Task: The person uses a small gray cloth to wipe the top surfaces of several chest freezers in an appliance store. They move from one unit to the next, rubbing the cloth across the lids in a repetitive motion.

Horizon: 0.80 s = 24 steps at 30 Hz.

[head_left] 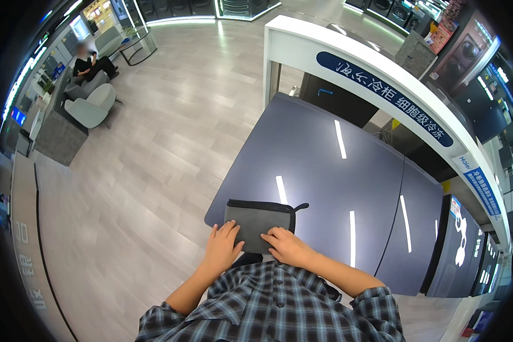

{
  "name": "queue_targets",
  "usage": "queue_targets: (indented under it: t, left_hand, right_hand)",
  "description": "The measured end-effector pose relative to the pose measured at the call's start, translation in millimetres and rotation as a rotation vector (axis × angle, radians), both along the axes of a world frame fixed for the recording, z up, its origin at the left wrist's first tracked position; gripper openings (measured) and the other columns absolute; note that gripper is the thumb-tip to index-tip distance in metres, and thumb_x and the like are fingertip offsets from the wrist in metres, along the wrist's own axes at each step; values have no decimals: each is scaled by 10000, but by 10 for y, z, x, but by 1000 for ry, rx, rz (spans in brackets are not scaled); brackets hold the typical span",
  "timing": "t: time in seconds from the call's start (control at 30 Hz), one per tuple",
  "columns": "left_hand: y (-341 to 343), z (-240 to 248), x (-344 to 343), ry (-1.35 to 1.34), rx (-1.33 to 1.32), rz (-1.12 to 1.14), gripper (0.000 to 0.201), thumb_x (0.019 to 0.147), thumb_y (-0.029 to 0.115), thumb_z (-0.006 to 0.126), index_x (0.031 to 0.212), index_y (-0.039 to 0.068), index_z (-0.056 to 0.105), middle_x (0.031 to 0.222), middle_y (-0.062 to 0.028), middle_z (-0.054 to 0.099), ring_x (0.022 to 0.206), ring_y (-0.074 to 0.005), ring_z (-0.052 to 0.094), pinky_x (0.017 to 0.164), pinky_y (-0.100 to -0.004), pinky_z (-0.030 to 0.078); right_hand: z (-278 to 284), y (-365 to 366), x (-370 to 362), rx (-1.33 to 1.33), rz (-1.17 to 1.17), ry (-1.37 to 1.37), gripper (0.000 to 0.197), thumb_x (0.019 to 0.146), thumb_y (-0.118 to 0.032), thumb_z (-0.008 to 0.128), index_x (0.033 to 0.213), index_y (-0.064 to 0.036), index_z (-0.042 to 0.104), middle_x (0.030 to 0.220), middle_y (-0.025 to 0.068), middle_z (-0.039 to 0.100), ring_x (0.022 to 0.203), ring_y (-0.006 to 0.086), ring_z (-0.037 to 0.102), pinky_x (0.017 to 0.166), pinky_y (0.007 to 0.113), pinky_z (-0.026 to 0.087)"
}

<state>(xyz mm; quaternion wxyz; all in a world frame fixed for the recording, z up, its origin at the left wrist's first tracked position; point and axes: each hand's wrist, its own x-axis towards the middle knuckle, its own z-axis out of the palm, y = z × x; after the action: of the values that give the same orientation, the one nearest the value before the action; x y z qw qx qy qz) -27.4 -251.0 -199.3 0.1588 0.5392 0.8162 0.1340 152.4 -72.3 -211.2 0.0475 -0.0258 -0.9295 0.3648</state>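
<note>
A flat grey zip pouch (pixel 256 223) with black trim lies on the slate-blue top of a chest freezer (pixel 302 154), close to my body. Its black zip runs along the far edge, and a short black strap loop sticks out at the far right corner. My left hand (pixel 222 248) rests on the pouch's near left part, fingers spread and thumb apart. On the near right part lies my right hand (pixel 288 246), its fingers apart and slightly bent. All visible fingertips are on the pouch's upper face. The zip looks closed.
A white display frame (pixel 347 43) with a dark blue sign arches behind the freezer. Another freezer (pixel 461 251) stands to the right. Light wood-look floor (pixel 148 171) spreads left. A seated person (pixel 88 62), grey chairs (pixel 94 105) and a round table (pixel 137 47) are at far left.
</note>
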Motion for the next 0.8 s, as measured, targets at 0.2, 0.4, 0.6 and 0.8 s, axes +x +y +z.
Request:
queue_targets:
  t: [0.2, 0.4, 0.6, 0.8]
  left_hand:
    - [501, -293, -574, 136, 86, -123, 651, 934, 352, 634, 1466, 39, 428, 1558, -137, 391, 1453, -273, 354, 1164, -565, 257]
    - [1744, -507, -1310, 260, 183, -202, 649, 969, 423, 570, 1486, 63, 414, 1573, -121, 380, 1470, -263, 331, 1164, -572, 262]
    - [3112, -582, -1742, 215, 138, -192, 652, 995, 459, 515, 1502, 69, 391, 1603, -111, 331, 1490, -248, 294, 1179, -577, 235]
    - [3926, -557, -1835, 161, 80, -171, 653, 1012, 472, 476, 1530, 92, 358, 1631, -102, 275, 1512, -249, 241, 1193, -572, 209]
  right_hand:
    - [-142, 339, -434, 235, -234, 113, 462, 814, -46, 642, 1271, -4, 592, 1239, 152, 563, 1143, 316, 549, 963, 421, 450]
    - [-292, 1138, -1073, 439, -468, 146, 435, 856, -46, 564, 1289, -10, 590, 1301, 168, 572, 1233, 314, 533, 1065, 443, 396]
    - [-448, 2260, -1555, 551, -658, -44, 477, 906, -57, 515, 1378, -107, 565, 1473, 83, 508, 1396, 251, 438, 1183, 507, 269]
    - [-297, 2928, -1678, 536, -700, -304, 572, 935, -66, 509, 1488, -202, 452, 1579, 9, 389, 1475, 206, 325, 1227, 494, 192]
